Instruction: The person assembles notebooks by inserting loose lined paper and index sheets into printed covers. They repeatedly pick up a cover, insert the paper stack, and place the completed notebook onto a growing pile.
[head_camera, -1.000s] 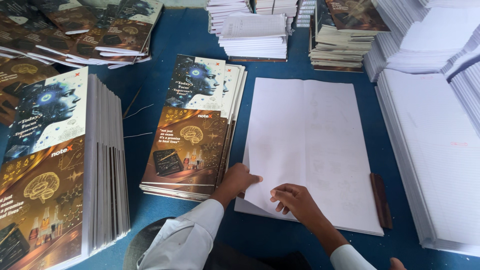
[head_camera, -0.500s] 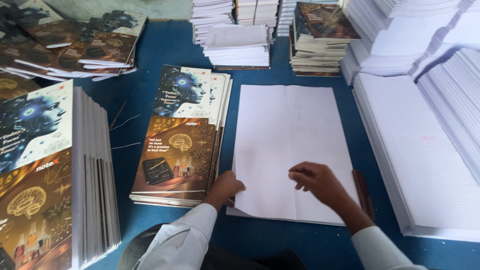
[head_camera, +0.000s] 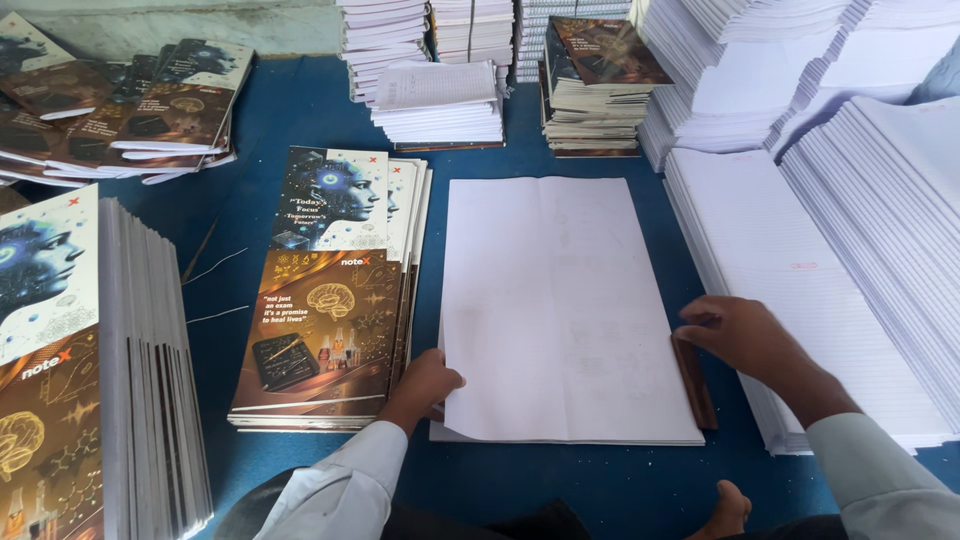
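Head view: left hand (head_camera: 422, 385) loosely curled, pinning the big white folded paper sheet (head_camera: 560, 310) by its near-left corner; right hand (head_camera: 745, 335) half-open on its right edge, over a brown wooden strip (head_camera: 692, 380); I'd keep edges square.

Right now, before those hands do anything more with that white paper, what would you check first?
1. White sheet stack lies flat and squared on the blue table: ok.
2. Left hand holds the stack's lower left edge: ok.
3. Right hand rests at the right edge, by the brown strip: ok.
4. Printed covers beside the stack, not overlapping it: ok.
5. Whether the right hand grips a sheet: cannot tell.
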